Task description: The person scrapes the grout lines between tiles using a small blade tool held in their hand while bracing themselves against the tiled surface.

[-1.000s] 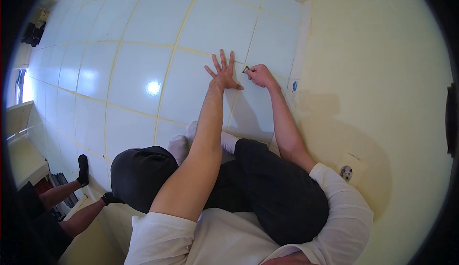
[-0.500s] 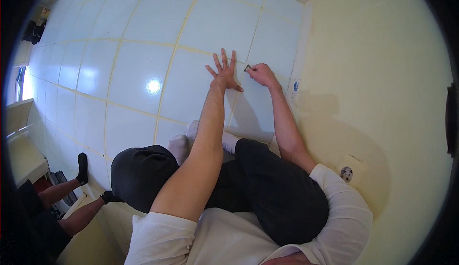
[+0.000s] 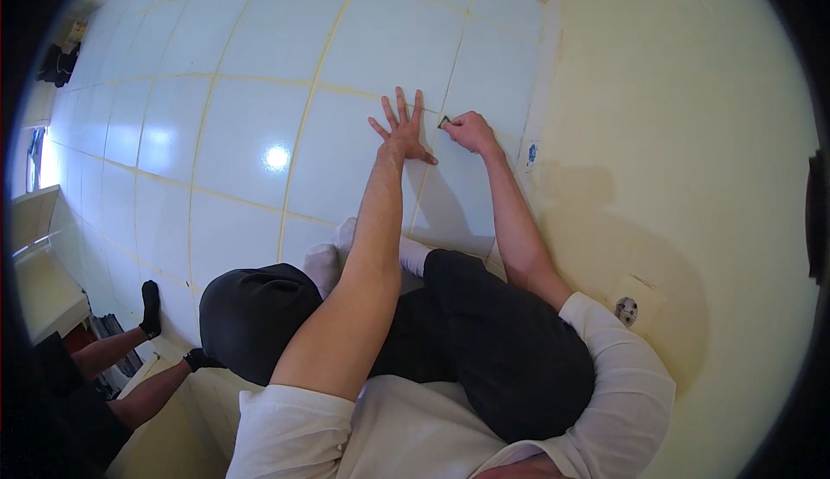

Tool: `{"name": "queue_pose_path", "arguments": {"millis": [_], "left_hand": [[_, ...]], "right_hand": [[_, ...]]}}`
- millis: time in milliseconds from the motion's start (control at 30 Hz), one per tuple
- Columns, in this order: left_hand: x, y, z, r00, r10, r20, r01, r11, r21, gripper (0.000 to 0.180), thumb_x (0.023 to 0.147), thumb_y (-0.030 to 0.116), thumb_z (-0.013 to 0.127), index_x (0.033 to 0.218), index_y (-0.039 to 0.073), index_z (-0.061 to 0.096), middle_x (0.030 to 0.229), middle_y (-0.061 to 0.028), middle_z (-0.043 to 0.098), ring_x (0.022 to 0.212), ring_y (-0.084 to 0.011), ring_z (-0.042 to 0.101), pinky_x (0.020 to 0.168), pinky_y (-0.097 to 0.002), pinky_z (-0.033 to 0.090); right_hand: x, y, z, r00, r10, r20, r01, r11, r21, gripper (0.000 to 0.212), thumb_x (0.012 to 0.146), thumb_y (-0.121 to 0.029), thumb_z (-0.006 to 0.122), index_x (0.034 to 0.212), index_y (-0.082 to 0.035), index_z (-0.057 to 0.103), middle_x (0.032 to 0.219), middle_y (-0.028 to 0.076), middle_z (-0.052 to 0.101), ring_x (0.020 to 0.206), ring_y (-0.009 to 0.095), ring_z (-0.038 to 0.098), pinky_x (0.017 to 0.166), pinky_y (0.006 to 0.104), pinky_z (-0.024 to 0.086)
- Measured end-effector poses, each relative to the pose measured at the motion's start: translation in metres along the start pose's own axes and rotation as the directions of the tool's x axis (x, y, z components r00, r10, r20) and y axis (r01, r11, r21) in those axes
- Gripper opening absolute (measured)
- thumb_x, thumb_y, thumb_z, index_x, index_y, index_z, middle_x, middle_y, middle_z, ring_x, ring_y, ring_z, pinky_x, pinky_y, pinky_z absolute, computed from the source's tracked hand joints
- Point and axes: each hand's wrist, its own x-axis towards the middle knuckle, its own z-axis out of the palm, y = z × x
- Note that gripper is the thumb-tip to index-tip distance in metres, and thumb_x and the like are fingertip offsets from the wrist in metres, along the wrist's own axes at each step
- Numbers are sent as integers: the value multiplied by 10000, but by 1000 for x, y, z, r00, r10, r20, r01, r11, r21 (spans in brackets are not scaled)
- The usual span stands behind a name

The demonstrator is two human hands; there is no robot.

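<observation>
My left hand [image 3: 403,138] presses flat on the white tiled floor [image 3: 380,38], its fingers spread wide and nothing held. Just to its right, my right hand [image 3: 471,132] is closed in a pinch around a small dark-green piece [image 3: 443,123]. That piece is thin and touches the floor at a yellowish grout line, close to where two joints cross. Most of it is hidden by the fingers, so I cannot tell its exact kind.
A cream wall [image 3: 674,133] rises on my right, with a round socket [image 3: 627,310] low on it. My bent legs in black trousers [image 3: 259,323] and pale socks [image 3: 322,269] are below my hands. Another person's leg in a black sock [image 3: 150,306] is at the lower left.
The small piece in my right hand has turned slightly and its green face shows more. Both hands have stayed nearly in place.
</observation>
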Motion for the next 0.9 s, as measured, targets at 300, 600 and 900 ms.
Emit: {"name": "queue_pose_path", "arguments": {"millis": [300,600,900], "left_hand": [[-4,6,-4,1000,7,-12,-8,999,-33,1686,426,472,1002,1601,272,-191,1631,-191,-317,1472,-501,-286,1059,-842,-34],[-4,5,-3,1000,9,-11,-10,1000,-22,1681,429,485,997,1603,270,-187,1636,-194,-303,1477,-504,-272,1058,-844,-30],[-2,5,-1,1000,9,-16,-9,1000,-28,1686,426,485,997,1600,271,-194,1634,-194,-308,1474,-502,-279,1055,-847,-29]], "right_hand": [[-4,7,5,999,54,7,-54,971,232,420,910,-356,693,668,-16,652,530,44,580,373,146,514,382,320,409],[-6,10,8,1000,-1,-3,1,968,252,430,921,-351,683,668,-6,635,517,46,552,358,138,479,365,326,374],[1,18,6,989,-38,144,-15,936,352,424,928,-324,679,647,-13,622,489,40,524,335,124,451,335,307,344]]}}
